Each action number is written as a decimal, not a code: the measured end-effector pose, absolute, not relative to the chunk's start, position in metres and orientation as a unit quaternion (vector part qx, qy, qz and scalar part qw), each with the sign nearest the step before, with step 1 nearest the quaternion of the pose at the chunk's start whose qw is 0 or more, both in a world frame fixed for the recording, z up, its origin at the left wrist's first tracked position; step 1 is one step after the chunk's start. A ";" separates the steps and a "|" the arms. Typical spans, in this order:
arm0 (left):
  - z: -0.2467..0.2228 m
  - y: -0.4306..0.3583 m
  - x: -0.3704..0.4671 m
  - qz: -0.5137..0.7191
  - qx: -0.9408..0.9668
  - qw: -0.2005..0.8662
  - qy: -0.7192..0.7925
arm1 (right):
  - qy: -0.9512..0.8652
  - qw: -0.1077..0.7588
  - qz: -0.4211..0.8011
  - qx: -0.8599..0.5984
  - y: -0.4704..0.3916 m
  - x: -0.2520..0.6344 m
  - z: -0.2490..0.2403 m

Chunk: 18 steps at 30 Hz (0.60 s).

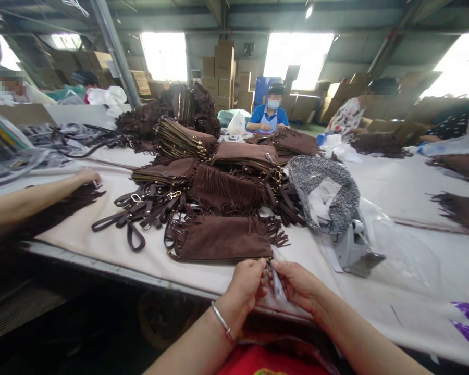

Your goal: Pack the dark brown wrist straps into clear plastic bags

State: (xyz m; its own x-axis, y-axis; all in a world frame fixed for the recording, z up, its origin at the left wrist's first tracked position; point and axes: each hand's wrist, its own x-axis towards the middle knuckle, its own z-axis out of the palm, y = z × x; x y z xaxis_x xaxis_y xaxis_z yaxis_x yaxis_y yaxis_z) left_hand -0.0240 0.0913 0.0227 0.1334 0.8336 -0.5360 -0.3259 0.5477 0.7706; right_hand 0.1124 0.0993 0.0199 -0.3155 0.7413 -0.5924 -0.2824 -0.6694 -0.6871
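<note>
A brown fringed bag (226, 238) lies flat at the table's front edge, its zipper side toward me. At the bag's near right corner my left hand (250, 281) is closed, fingers pinched at the zipper end. Just right of it, my right hand (297, 284) pinches a strip of thin whitish plastic (277, 286) that hangs down between the hands. The fingertips nearly meet, and the small part between them is too small to make out. Dark wrist straps (136, 237) with gold clasps lie left of the bag.
Stacked brown bags (185, 138) rise behind. A grey knitted item (324, 192) and clear plastic (398, 250) lie to the right. Another person's arm (42, 197) reaches in from the left over dark fringe. A masked person in blue (269, 115) sits across the table; others work at both sides.
</note>
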 end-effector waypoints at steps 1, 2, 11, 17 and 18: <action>0.023 0.092 -0.021 0.411 0.250 0.709 0.515 | -0.238 0.333 0.774 -0.484 0.099 0.112 0.020; 0.023 0.092 -0.019 0.417 0.254 0.703 0.517 | -0.240 0.338 0.770 -0.485 0.098 0.112 0.021; 0.016 0.081 -0.012 0.435 0.284 0.615 0.594 | -0.244 0.327 0.784 -0.468 0.096 0.113 0.018; 0.010 0.074 -0.008 0.436 0.277 0.586 0.624 | -0.146 0.318 0.838 -0.419 0.096 0.104 0.011; 0.010 0.073 -0.007 0.439 0.283 0.580 0.625 | -0.143 0.321 0.839 -0.415 0.096 0.102 0.011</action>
